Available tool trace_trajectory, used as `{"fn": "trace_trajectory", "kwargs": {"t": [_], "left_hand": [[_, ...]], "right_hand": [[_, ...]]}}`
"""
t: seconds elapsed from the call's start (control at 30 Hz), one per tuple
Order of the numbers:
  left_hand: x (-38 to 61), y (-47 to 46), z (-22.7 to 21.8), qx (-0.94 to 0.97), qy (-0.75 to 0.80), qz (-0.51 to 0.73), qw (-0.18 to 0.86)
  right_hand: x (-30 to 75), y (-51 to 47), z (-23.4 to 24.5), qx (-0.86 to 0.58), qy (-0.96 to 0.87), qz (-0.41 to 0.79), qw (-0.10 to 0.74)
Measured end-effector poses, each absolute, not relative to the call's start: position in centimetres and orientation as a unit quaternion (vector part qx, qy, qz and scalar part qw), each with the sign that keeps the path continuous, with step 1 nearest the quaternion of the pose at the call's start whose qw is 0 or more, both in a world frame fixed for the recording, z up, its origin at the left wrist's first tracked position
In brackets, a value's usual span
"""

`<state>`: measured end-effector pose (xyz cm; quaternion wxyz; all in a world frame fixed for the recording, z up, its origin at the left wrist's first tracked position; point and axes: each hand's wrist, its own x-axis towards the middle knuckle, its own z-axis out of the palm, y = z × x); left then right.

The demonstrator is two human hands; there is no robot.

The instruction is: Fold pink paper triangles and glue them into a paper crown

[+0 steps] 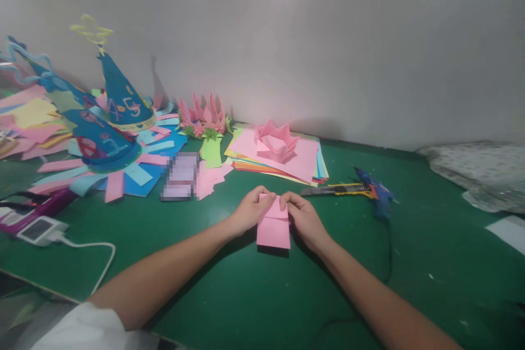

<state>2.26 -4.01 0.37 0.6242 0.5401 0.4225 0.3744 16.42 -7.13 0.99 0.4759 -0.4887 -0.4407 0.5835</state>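
Observation:
A folded piece of pink paper (273, 233) is held just above the green table (229, 295), a crease running across its upper part. My left hand (249, 212) pinches its upper left edge, thumb on top. On the opposite side, my right hand (305, 219) grips the upper right edge with bent fingers. Both hands are closed on the paper, and the fingers beneath it are hidden. Beyond them, a pink folded paper flower (276, 142) sits on a stack of coloured paper (305, 167).
A utility knife (340, 190) and a blue glue gun (381, 191) lie to the right. Blue cone hats (125, 95) with paper strips stand at left. Near them are a blurred phone (180, 176), pink paper scraps (211, 178) and a white cable (110, 254). A white partition (369, 60) rises behind.

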Motion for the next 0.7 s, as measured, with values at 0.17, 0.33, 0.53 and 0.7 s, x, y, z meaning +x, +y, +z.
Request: {"fn": "trace_trajectory", "kwargs": {"t": [0.17, 0.33, 0.53, 0.7], "left_hand": [[2.23, -3.84, 0.11, 0.576, 0.442, 0.385, 0.570], [2.07, -3.66, 0.05, 0.612, 0.440, 0.388, 0.530], [1.98, -3.60, 0.15, 0.633, 0.419, 0.375, 0.532], [1.90, -3.51, 0.32, 0.576, 0.411, 0.365, 0.606]], "right_hand": [[16.44, -6.99, 0.95, -0.464, -0.397, 0.624, 0.488], [16.55, -6.91, 0.91, -0.480, -0.435, 0.591, 0.481], [16.74, -7.03, 0.83, -0.523, -0.509, 0.496, 0.471], [16.94, -6.93, 0.73, -0.534, -0.529, 0.460, 0.474]]}}
